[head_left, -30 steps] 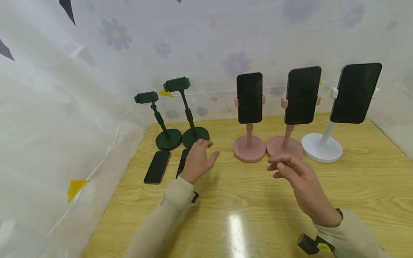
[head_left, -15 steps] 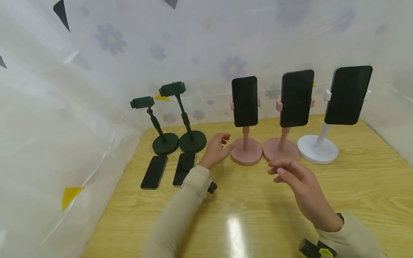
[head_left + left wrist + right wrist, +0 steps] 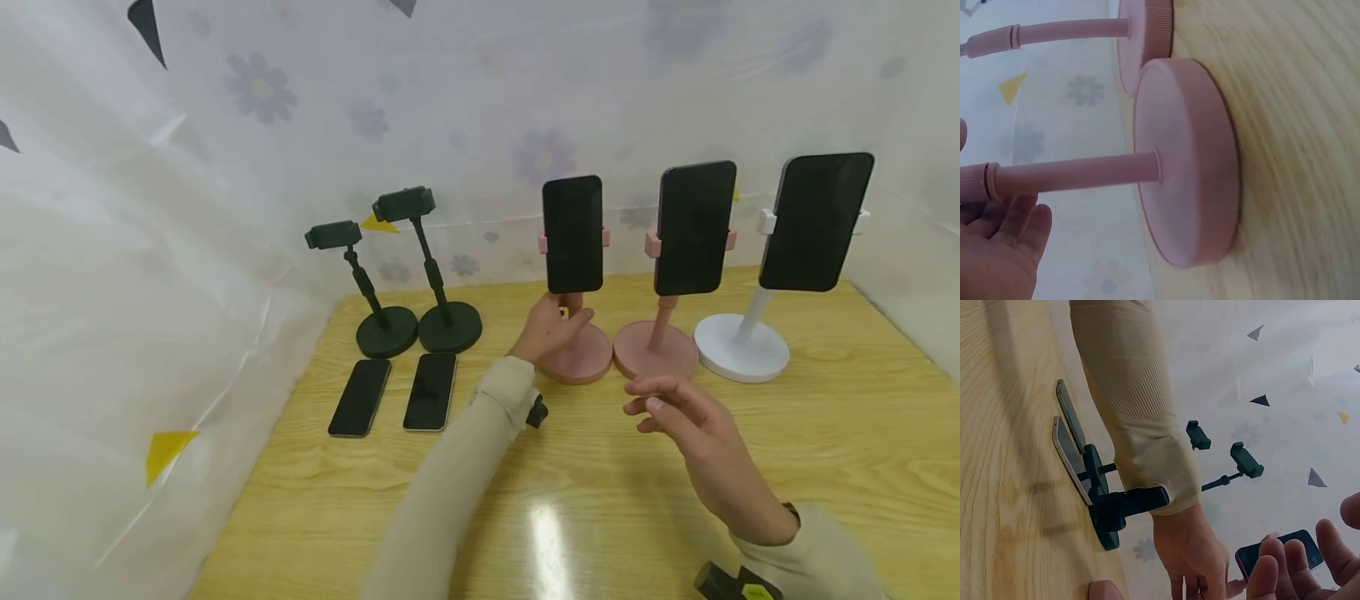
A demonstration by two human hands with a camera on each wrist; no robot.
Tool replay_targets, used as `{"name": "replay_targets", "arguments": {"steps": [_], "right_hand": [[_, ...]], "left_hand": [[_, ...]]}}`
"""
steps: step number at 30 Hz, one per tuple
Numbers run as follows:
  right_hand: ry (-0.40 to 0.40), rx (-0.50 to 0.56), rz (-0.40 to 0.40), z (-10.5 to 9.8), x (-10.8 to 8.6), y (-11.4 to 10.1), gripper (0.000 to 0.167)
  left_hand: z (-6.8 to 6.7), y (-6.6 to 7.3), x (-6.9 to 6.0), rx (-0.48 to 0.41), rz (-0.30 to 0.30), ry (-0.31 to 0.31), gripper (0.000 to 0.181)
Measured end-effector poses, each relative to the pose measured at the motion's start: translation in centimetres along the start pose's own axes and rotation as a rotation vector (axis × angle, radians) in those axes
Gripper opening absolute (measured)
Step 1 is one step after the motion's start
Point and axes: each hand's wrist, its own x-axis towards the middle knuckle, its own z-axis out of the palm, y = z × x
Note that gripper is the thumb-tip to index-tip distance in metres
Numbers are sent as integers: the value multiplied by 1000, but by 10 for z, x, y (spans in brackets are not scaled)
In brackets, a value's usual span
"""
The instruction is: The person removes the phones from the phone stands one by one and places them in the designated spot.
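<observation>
My left hand is at the stem of the left pink phone stand, just under the black phone clamped upright in it. The left wrist view has some fingers behind the stem near its ribbed collar. A fingertip at that view's left edge shows a gap from the stem. My right hand hovers over the table in front of the second pink stand, fingers loosely bent around nothing. That stand also bears a phone.
A white stand with a phone is at the right. Two dark green stands without phones are at the left. Two phones lie flat before them on the wooden table. Plastic sheeting hangs behind.
My left hand has moved right, from above the phone lying near the green stands to the left pink stand's stem. The right hand has stayed about where it was.
</observation>
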Motion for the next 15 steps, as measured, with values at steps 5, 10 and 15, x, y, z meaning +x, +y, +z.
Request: {"name": "replay_targets", "arguments": {"steps": [5, 10, 15], "right_hand": [[19, -5, -8, -8, -6, 1, 24], [27, 7, -3, -14, -9, 1, 25], [28, 12, 6, -18, -11, 1, 25]], "left_hand": [[9, 6, 12, -77, -57, -32, 15], [14, 4, 18, -246, -101, -23, 21], [18, 3, 25, -373, -162, 13, 17]]}}
